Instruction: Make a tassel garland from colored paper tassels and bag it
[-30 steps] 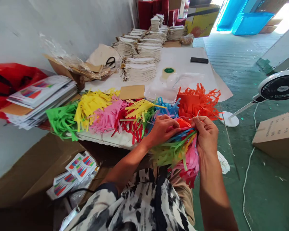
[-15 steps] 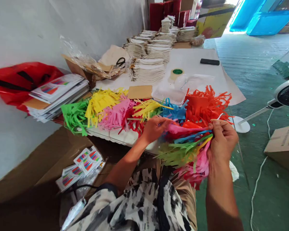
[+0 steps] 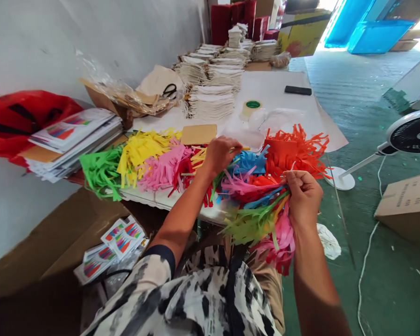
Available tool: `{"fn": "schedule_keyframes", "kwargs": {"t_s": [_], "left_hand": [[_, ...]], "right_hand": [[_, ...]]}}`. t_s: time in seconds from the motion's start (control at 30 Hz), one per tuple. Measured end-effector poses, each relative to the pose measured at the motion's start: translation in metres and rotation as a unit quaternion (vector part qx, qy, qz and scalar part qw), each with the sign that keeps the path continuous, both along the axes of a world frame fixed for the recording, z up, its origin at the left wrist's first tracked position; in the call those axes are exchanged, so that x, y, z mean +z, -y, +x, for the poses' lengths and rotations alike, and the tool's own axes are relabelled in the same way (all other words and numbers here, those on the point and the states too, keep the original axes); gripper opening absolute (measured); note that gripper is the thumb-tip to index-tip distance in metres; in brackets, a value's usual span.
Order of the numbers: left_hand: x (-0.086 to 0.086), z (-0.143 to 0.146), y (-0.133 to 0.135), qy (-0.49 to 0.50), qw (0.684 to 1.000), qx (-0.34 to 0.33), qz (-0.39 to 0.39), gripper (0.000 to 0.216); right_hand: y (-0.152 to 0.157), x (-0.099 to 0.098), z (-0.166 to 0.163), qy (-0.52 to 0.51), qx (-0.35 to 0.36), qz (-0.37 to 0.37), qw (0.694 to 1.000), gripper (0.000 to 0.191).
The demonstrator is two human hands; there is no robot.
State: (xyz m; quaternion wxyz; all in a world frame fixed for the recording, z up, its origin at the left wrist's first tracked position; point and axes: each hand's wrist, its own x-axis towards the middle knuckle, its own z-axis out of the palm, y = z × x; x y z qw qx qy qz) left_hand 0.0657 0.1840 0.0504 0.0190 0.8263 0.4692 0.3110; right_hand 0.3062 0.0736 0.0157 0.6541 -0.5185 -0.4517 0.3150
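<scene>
My right hand (image 3: 305,193) is closed, thumb and fingers pinching a white string at the gathered end of a bunch of tissue paper tassels. Pink, blue, green and more pink tassels (image 3: 255,219) hang from it to the left, over the table's front edge. My left hand (image 3: 221,156) is over the row of loose tassels, its fingers closed on a yellow tassel (image 3: 198,161) that the hand mostly covers. Around it lie a blue tassel (image 3: 250,162), a pink one (image 3: 166,165) and an orange-red pile (image 3: 294,151).
Green tassels (image 3: 100,170) and yellow tassels (image 3: 143,151) lie at the left. Farther back are stacked white bundles (image 3: 212,102), a tape roll (image 3: 252,106), a black phone (image 3: 298,90) and scissors (image 3: 169,90). A fan (image 3: 411,133) stands at the right, near a carton (image 3: 408,198).
My left hand has left the pink tassel of the bunch and moved up and left to the yellow tassel. My right hand keeps its pinch on the bunch. The view has shifted slightly.
</scene>
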Motion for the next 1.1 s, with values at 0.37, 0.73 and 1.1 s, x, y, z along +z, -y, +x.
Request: {"fn": "schedule_keyframes", "kwargs": {"t_s": [0.37, 0.73, 1.1], "left_hand": [[0.013, 0.074, 0.058, 0.293, 0.93, -0.158, -0.156, 0.018], [-0.008, 0.075, 0.059, 0.379, 0.858, -0.195, -0.288, 0.039], [-0.015, 0.068, 0.055, 0.442, 0.791, -0.209, -0.368, 0.04]], "right_hand": [[-0.001, 0.009, -0.011, 0.043, -0.062, 0.056, 0.996, 0.031], [0.002, 0.005, -0.009, 0.069, -0.063, 0.029, 0.995, 0.033], [0.005, 0.011, -0.013, 0.084, -0.056, 0.025, 0.995, 0.029]]}}
